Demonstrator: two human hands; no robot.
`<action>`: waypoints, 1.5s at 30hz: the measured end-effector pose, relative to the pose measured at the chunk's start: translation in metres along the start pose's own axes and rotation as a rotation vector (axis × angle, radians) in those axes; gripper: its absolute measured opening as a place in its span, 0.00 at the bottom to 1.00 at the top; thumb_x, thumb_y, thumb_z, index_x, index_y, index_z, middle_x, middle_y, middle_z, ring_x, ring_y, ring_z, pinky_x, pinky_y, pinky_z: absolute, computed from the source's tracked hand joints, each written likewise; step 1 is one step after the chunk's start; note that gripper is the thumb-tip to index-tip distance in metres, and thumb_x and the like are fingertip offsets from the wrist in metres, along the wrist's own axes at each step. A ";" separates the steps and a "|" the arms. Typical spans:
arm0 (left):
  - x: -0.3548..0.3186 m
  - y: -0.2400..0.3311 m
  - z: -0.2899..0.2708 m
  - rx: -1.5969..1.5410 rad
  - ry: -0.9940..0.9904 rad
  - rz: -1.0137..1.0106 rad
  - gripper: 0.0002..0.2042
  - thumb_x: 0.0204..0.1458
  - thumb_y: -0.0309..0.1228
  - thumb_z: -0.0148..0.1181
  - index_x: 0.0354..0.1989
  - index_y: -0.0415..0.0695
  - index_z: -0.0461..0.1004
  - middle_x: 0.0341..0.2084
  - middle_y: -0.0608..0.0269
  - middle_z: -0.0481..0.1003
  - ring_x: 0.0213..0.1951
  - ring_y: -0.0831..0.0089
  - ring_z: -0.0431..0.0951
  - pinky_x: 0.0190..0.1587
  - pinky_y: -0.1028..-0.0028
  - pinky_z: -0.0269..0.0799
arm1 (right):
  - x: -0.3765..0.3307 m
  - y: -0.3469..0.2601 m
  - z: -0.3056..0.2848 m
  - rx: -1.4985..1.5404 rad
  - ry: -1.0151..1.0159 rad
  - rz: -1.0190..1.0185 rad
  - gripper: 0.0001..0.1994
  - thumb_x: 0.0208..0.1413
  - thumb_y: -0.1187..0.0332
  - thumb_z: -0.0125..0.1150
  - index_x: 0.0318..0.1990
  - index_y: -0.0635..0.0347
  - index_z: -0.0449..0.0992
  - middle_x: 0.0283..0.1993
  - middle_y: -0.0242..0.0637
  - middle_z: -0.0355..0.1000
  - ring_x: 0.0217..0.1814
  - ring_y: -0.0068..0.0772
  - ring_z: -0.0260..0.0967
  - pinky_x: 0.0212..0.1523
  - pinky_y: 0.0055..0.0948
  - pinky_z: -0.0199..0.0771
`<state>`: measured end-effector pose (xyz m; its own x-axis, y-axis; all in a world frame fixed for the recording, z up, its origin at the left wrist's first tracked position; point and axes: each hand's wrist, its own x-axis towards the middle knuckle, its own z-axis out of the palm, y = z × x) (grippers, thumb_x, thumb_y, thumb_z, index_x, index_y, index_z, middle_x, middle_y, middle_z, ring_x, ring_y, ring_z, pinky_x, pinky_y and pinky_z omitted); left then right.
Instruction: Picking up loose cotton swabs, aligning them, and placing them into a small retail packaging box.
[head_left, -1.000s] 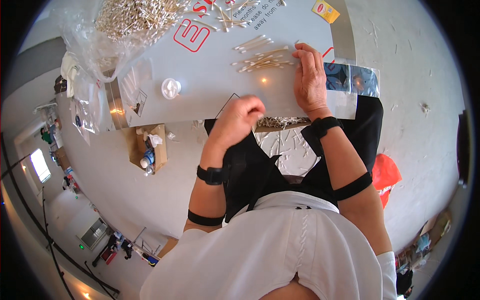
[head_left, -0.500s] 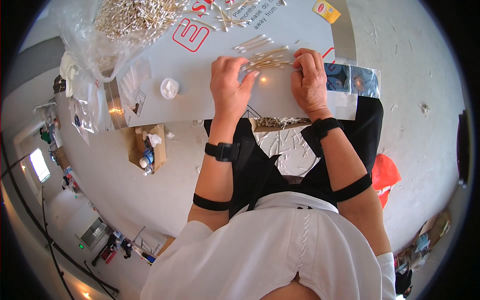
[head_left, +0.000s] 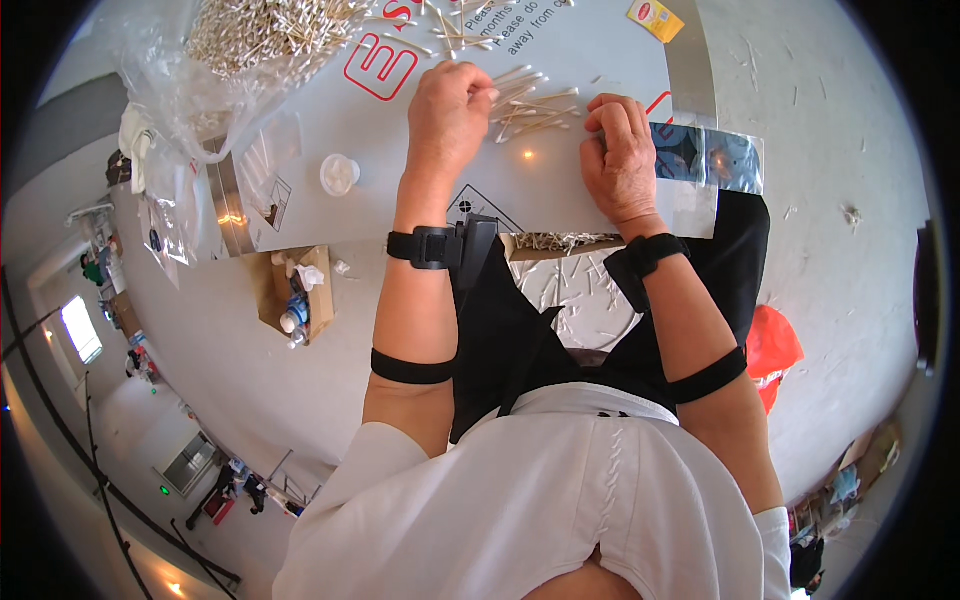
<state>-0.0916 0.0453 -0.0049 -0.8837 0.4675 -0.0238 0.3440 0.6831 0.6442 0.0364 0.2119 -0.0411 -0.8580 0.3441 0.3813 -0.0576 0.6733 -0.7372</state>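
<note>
Two hands: both rest on the grey table point(head_left: 600, 60) in the upper middle of the frame.
Left hand: the left hand point(head_left: 448, 105) is curled into a loose fist, its fingertips at the left end of the loose cotton swabs point(head_left: 535, 105); whether it pinches any swabs, I cannot tell.
Right hand: the right hand point(head_left: 620, 150) is also curled, knuckles up, pressing on the left end of a clear plastic pouch point(head_left: 705, 160) that lies on the table's near edge, right of centre.
Swabs: a small loose fan lies between the two hands, touching the left fingertips; a far larger heap point(head_left: 265, 30) sits in an open clear bag point(head_left: 170, 90) at the upper left.
Step in hand: by my judgement, gathering a small bunch of swabs beside the pouch.
Next move calls for: squaring the sticks so they lie parallel, and keeping the pouch pinned while the bunch goes toward its mouth.
Signs: red outlined lettering and dark print sit on the table sheet at the top centre; a black diamond-shaped mark point(head_left: 475, 205) is near the left wrist.
Packages: a small yellow packet point(head_left: 657, 18) lies at the top right; a round white cap point(head_left: 339, 174) sits left of the left forearm; an open cardboard box point(head_left: 295, 290) stands on the floor below it.
</note>
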 end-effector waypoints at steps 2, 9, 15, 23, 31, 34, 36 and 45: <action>0.001 -0.005 0.001 -0.021 0.039 -0.029 0.08 0.46 0.24 0.64 0.35 0.41 0.77 0.34 0.60 0.75 0.41 0.59 0.74 0.44 0.64 0.72 | 0.000 -0.001 0.000 0.001 -0.008 -0.001 0.10 0.40 0.81 0.51 0.33 0.61 0.65 0.41 0.39 0.68 0.43 0.48 0.64 0.46 0.40 0.68; -0.021 0.010 0.011 0.144 -0.004 0.213 0.20 0.40 0.27 0.70 0.46 0.45 0.77 0.43 0.61 0.73 0.50 0.58 0.70 0.54 0.64 0.68 | 0.000 -0.002 -0.001 0.019 -0.007 0.040 0.12 0.40 0.81 0.50 0.37 0.62 0.67 0.45 0.42 0.68 0.48 0.50 0.64 0.52 0.42 0.68; -0.052 0.009 0.018 0.062 0.224 0.174 0.20 0.36 0.21 0.70 0.42 0.45 0.75 0.41 0.61 0.71 0.46 0.58 0.69 0.51 0.62 0.65 | 0.000 -0.004 -0.001 0.022 0.002 0.060 0.16 0.40 0.81 0.50 0.42 0.63 0.68 0.48 0.43 0.68 0.51 0.51 0.64 0.55 0.42 0.68; -0.054 -0.005 0.017 0.080 0.235 0.164 0.11 0.39 0.19 0.67 0.31 0.45 0.75 0.31 0.65 0.72 0.39 0.59 0.70 0.45 0.63 0.67 | 0.000 -0.004 -0.001 0.005 -0.017 0.063 0.16 0.41 0.81 0.50 0.41 0.63 0.68 0.48 0.43 0.68 0.51 0.50 0.64 0.55 0.42 0.68; -0.014 0.000 0.003 0.035 0.252 0.179 0.07 0.42 0.20 0.65 0.28 0.45 0.75 0.28 0.63 0.72 0.37 0.58 0.71 0.42 0.63 0.68 | 0.000 -0.002 -0.001 -0.002 -0.014 0.041 0.15 0.42 0.81 0.50 0.41 0.63 0.68 0.48 0.43 0.68 0.51 0.50 0.64 0.55 0.42 0.68; 0.003 -0.001 0.006 0.214 0.217 0.193 0.03 0.45 0.23 0.64 0.28 0.41 0.76 0.30 0.63 0.75 0.39 0.61 0.73 0.44 0.65 0.69 | 0.000 -0.003 -0.002 0.017 -0.022 0.059 0.15 0.41 0.81 0.50 0.41 0.63 0.68 0.48 0.43 0.68 0.51 0.50 0.65 0.55 0.42 0.68; 0.010 -0.002 0.009 0.234 0.132 0.180 0.05 0.46 0.24 0.64 0.32 0.42 0.77 0.34 0.62 0.76 0.42 0.59 0.73 0.45 0.65 0.70 | 0.000 -0.003 0.000 0.013 -0.016 0.051 0.15 0.41 0.81 0.50 0.41 0.63 0.68 0.48 0.43 0.68 0.51 0.50 0.65 0.55 0.42 0.68; -0.014 0.014 0.013 0.231 0.108 0.397 0.15 0.42 0.24 0.66 0.40 0.46 0.77 0.39 0.66 0.76 0.49 0.61 0.71 0.56 0.62 0.62 | -0.001 -0.001 0.000 0.012 -0.001 0.042 0.15 0.42 0.81 0.50 0.41 0.63 0.68 0.47 0.43 0.69 0.50 0.50 0.65 0.54 0.42 0.68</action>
<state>-0.0700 0.0555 -0.0058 -0.6934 0.6648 0.2779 0.7127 0.5761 0.4002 0.0376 0.2109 -0.0402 -0.8603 0.3716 0.3490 -0.0272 0.6503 -0.7592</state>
